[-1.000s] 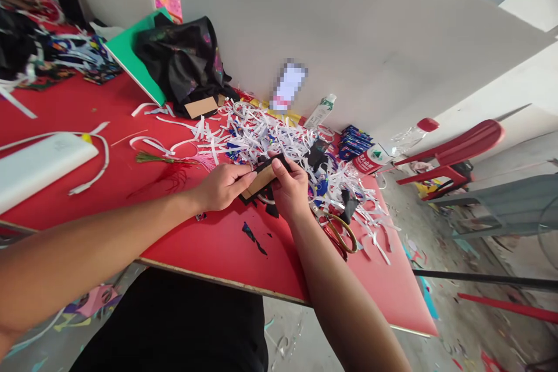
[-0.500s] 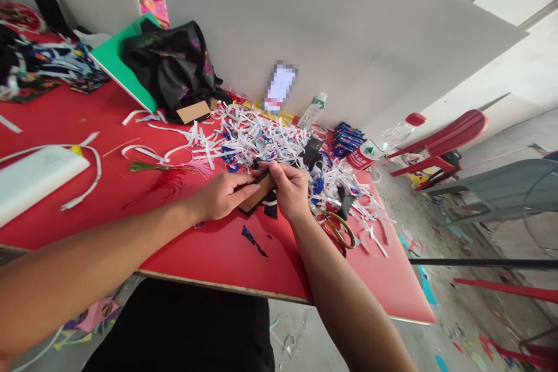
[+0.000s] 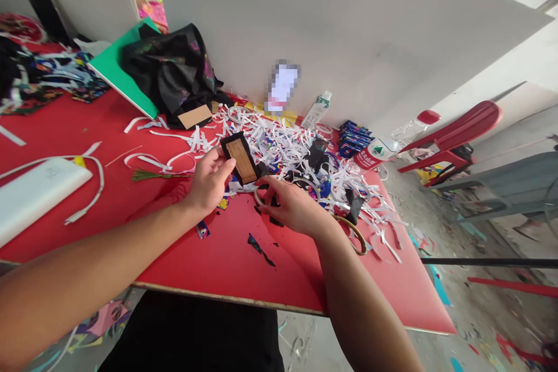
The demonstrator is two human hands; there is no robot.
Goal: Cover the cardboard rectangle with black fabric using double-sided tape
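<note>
My left hand grips the left edge of a small brown cardboard piece with a black border, tilted above the red table. Just right of it, my right hand reaches down at a pale tape roll, its fingers curled at the roll; whether they pinch it or something dark beside it is hidden. A heap of white paper strips lies behind both hands. Gold-handled scissors rest partly behind my right wrist. Dark scraps lie nearer the front edge.
Black fabric and a green board stand at the back left. A white power bank with a cable lies left. A phone, a carton, a stack of blue pieces and a bottle line the back.
My left hand has lifted the bordered cardboard up and left, showing its face. My right hand has let go of it and moved down to the tape roll.
</note>
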